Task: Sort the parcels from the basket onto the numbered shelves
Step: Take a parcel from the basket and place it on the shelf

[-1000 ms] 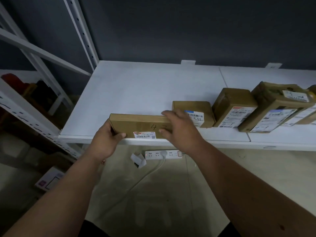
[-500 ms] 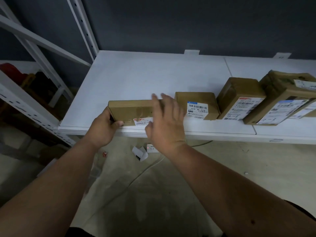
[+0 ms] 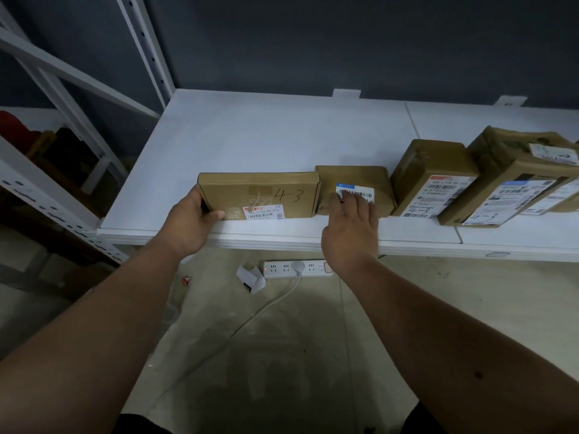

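While the 4-3 box (image 3: 258,195) is gripped by the left hand (image 3: 188,227) on the shelf (image 3: 282,136), its neighbour (image 3: 354,183) is touched by the flat right hand (image 3: 351,233); four others appear placed

A white shelf (image 3: 282,136) carries four brown parcels in a row near its front edge: a flat box (image 3: 260,195), a small box (image 3: 354,180), a taller box (image 3: 432,173) and a bulky parcel (image 3: 513,180).

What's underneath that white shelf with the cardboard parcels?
Under the white metal shelf a white power strip and crumpled white paper lie on the concrete floor. Farther back is hidden.
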